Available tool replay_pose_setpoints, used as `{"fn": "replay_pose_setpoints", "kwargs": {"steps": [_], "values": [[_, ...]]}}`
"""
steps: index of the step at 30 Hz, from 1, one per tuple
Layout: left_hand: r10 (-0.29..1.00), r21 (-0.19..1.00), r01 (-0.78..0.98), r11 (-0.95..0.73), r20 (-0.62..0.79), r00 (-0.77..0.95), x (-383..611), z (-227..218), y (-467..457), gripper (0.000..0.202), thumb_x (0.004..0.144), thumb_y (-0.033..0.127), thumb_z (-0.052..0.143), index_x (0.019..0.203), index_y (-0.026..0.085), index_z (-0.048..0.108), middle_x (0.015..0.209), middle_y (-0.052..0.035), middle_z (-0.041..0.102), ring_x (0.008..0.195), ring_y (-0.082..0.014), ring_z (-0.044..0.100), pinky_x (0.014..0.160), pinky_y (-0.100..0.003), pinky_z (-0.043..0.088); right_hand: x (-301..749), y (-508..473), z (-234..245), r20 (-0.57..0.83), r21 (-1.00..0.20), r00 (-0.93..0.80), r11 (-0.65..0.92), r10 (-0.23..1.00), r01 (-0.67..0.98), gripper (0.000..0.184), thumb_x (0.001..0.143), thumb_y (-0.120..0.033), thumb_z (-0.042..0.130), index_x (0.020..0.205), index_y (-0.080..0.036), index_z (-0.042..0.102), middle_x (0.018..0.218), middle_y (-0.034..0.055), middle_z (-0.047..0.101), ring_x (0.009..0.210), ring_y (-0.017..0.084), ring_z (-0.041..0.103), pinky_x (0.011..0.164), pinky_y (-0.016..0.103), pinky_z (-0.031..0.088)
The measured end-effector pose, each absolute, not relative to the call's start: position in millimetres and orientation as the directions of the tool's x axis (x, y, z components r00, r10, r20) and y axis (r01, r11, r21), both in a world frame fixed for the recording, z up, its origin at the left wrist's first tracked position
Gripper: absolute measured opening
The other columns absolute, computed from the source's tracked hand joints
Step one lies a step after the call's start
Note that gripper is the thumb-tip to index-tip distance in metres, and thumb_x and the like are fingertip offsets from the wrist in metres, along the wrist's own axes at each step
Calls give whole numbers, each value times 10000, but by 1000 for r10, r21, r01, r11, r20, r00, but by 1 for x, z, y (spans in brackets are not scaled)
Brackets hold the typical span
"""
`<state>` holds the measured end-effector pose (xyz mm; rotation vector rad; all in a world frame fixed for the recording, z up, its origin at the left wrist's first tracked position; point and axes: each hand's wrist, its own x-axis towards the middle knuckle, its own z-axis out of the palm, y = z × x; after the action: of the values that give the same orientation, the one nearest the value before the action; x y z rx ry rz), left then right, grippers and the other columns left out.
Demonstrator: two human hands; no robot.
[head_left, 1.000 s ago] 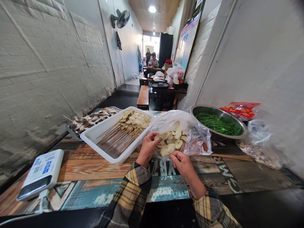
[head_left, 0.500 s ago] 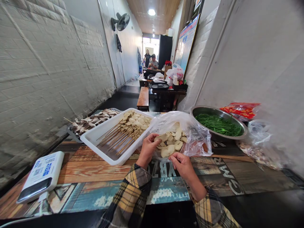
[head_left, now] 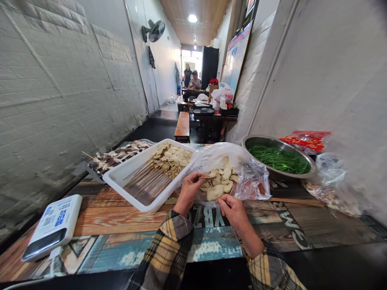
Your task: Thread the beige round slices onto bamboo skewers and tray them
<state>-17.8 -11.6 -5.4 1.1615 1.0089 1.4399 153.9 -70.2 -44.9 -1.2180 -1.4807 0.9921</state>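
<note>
My left hand [head_left: 191, 191] is closed in a pinch on a thin pale food slice [head_left: 207, 177], seen almost edge-on. It is over a clear plastic bag [head_left: 250, 171] that lies open around a heap of similar pale slices [head_left: 222, 186]. At the bag's near edge, my right hand [head_left: 232, 207] has thumb and fingertips pressed together; what they hold, if anything, I cannot make out. Left of the bag is a white tray [head_left: 117, 177] with pale slices threaded on wooden skewers [head_left: 152, 177], their bare ends pointing toward me.
A steel bowl of green stalks [head_left: 278, 159] stands at right, beside a red package [head_left: 306, 140] and a bagged pale food [head_left: 331, 197]. Dark-edged slices [head_left: 121, 154] fill a tray at far left. A white device [head_left: 53, 225] with a cable sits at front left. Two people are in the background.
My left hand has tilted the slice from showing its flat face to nearly edge-on. My right hand has hardly moved.
</note>
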Motion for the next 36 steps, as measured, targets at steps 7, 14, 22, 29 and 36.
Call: {"fn": "replay_pose_setpoints", "kwargs": {"steps": [7, 14, 22, 29, 36], "values": [[990, 971, -191, -142, 143, -5, -18, -3, -13, 141, 653, 272, 743, 732, 160, 712, 699, -20, 637, 652, -133, 519, 612, -230, 377, 153, -72, -41, 171, -961, -37, 175, 985, 212, 334, 838, -474, 582, 700, -175, 637, 478, -45, 494, 469, 120, 450, 506, 239, 324], [993, 956, -272, -115, 107, -45, -17, -5, -12, 192, 637, 287, 753, 752, 159, 668, 686, 3, 606, 628, -116, 508, 608, -226, 388, 154, -72, -42, 164, -961, -61, 174, 985, 216, 366, 837, -508, 583, 701, -173, 640, 467, -47, 485, 458, 114, 430, 495, 236, 317], [988, 963, -222, -150, 142, -51, -19, -9, -10, 206, 669, 308, 732, 786, 152, 666, 674, 18, 575, 620, -104, 474, 595, -217, 360, 154, -72, -45, 166, -954, -88, 182, 982, 239, 322, 855, -448, 566, 707, -169, 627, 481, -54, 462, 467, 105, 419, 494, 226, 308], [988, 971, -186, -150, 152, -2, -18, -10, -11, 201, 698, 312, 717, 792, 140, 670, 704, 3, 591, 638, -103, 480, 596, -216, 363, 153, -72, -44, 169, -951, -72, 182, 983, 251, 324, 857, -447, 558, 715, -163, 625, 482, -48, 482, 467, 107, 436, 494, 225, 317], [998, 945, -324, -46, 56, 24, -17, -6, -12, 247, 630, 296, 770, 781, 133, 662, 646, 26, 570, 552, -66, 443, 525, -189, 317, 153, -73, -42, 184, -938, -74, 197, 980, 284, 338, 859, -451, 544, 721, -158, 638, 489, -46, 482, 472, 111, 450, 498, 225, 330]]}}
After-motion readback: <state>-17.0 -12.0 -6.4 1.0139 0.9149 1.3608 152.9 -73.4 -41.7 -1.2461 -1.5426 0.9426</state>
